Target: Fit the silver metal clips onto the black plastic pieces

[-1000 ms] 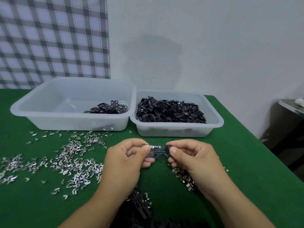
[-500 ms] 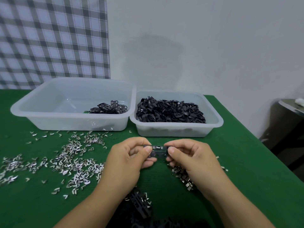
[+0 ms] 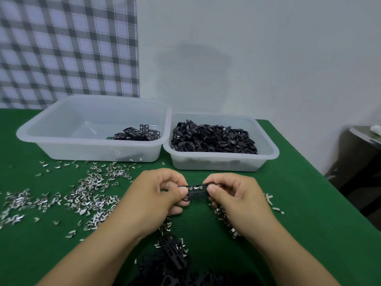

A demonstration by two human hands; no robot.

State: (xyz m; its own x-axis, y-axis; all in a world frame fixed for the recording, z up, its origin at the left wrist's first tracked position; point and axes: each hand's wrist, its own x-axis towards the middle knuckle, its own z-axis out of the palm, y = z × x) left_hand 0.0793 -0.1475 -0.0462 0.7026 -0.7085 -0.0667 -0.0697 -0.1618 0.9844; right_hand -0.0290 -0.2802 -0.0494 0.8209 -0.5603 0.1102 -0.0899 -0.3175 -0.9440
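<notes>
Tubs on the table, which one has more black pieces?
The right tub, heaped with black pieces; the left tub holds only a small pile.

Shiny metal clips (image 3: 88, 195); seemingly felt tablecloth (image 3: 305, 195).

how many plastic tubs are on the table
2. The big tub sits at the back left, holding a few black pieces. The small tub is right beside it on the right, holding a heap of them. None looks hidden.
</notes>
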